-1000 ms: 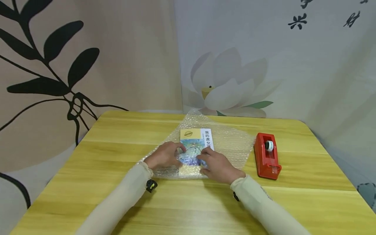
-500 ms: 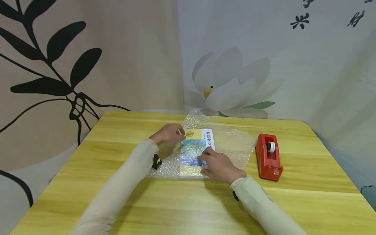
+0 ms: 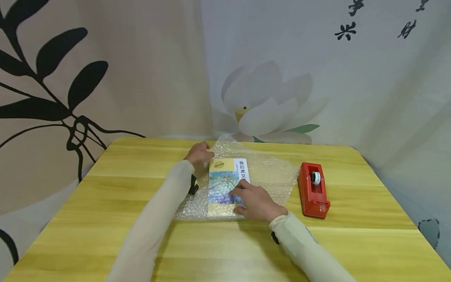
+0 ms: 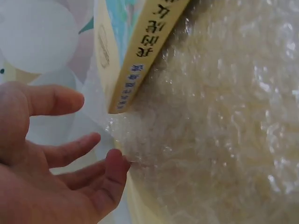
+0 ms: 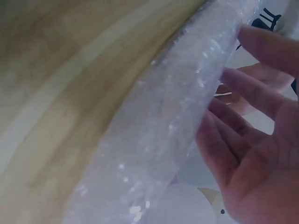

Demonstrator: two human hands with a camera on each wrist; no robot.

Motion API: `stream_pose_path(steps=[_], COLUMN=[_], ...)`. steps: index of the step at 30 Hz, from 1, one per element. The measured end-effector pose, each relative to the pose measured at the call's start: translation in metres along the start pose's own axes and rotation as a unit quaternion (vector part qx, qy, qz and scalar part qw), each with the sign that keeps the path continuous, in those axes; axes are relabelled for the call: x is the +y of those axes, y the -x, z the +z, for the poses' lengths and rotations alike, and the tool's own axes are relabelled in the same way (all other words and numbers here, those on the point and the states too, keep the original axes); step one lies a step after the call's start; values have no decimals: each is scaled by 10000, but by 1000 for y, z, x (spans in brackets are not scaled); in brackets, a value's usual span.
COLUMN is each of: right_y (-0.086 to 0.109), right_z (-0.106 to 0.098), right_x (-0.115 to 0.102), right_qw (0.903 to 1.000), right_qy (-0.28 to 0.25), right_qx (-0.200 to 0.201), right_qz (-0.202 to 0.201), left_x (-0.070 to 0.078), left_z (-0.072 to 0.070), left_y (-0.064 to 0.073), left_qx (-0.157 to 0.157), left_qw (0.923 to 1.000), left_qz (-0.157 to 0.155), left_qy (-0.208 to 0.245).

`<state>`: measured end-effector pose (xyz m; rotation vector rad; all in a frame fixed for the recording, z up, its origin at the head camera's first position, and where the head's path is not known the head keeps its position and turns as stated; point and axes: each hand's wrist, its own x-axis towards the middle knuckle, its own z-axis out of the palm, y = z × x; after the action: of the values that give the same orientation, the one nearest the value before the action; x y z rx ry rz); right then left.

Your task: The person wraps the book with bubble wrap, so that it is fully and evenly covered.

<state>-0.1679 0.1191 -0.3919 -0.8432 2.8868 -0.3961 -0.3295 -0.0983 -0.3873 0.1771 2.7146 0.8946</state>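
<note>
Head view shows the book (image 3: 220,186) on the bubble wrap (image 3: 273,174), long axis running away toward the far edge, the nearer right hand (image 3: 256,200) over its right side, ungrasping, the left hand (image 3: 198,153) off its far-left corner, pinch uncertain.

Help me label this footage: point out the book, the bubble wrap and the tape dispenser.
Book (image 3: 222,178): head view, on its front cover.
Bubble wrap (image 3: 270,172): head view, on the sheet right of the book.
Tape dispenser (image 3: 313,192): head view, on the middle of its red body.
</note>
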Motion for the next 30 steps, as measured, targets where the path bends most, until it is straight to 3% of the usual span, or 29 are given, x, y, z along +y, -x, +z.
stream_pose_path(steps=[7, 13, 16, 23, 30], right_y=[1, 2, 1, -2, -2], right_z=[0, 0, 1, 4, 2], right_x=[-1, -2, -2, -1, 0], right_qw=[10000, 9999, 9999, 9999, 9998], right_qy=[-11, 78, 116, 118, 99], right_qx=[22, 2, 5, -14, 4], right_qz=[85, 75, 89, 94, 157], left_x=[1, 9, 12, 18, 28], left_z=[3, 3, 5, 11, 7], left_y=[-12, -17, -17, -10, 11], left_qx=[-197, -149, -125, 66, -41], left_qw=[9925, 9860, 9888, 9962, 9910], left_qz=[-171, -229, -27, 561, 1289], left_qy=[1195, 1643, 1490, 664, 367])
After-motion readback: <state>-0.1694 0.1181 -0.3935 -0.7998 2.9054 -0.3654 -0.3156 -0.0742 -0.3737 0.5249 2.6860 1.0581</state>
